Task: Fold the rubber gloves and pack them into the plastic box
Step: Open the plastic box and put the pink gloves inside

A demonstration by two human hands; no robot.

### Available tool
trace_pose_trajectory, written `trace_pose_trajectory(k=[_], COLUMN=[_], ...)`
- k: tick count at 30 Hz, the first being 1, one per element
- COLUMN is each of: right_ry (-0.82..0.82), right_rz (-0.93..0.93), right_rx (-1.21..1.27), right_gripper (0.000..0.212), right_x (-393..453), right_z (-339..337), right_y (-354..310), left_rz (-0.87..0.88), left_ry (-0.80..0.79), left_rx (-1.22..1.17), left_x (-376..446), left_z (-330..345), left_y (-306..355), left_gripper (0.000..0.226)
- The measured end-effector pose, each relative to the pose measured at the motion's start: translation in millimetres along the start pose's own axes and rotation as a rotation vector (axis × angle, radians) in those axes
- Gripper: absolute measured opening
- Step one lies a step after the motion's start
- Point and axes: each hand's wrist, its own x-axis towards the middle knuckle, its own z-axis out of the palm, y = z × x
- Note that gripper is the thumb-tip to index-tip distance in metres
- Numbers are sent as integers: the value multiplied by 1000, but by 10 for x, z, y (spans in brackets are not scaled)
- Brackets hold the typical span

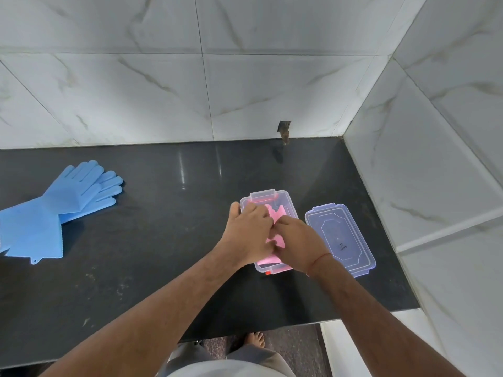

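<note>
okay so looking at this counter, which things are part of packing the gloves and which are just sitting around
Part of the job:
pink gloves, pressed into the box by left hand and right hand
plastic box
lid, off, right of the box
blue gloves, unfolded, far left

Just lying about:
nothing else on the black counter

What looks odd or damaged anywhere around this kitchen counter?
One thing stands out: a small rough dark hole in the white marble wall tile, just above the black stone counter, with something brownish hanging from it. It looks broken out, not finished.
</note>
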Motion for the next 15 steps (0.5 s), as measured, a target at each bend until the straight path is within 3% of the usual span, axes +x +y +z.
trace_pose_trajectory(k=[4,7,11,15], right_ry=[-285,-415,-381,-337], right_rz=[39,21,46,79], right_rx=[7,-94,-223,-268], right_gripper=[25,29,35,55], right_x=[93,158,222,263], right_z=[-125,-168,-42,124], right_y=[-13,-34,-86,-97], left_rz=[-22,-3,20,-16], left_ry=[-312,-436,-432,-379], left_rx=[-58,77,216,220], left_x=[27,58,75,120], left_z=[-158,-131,-37,84], left_y=[49,52,138,204], left_gripper=[31,32,36,48])
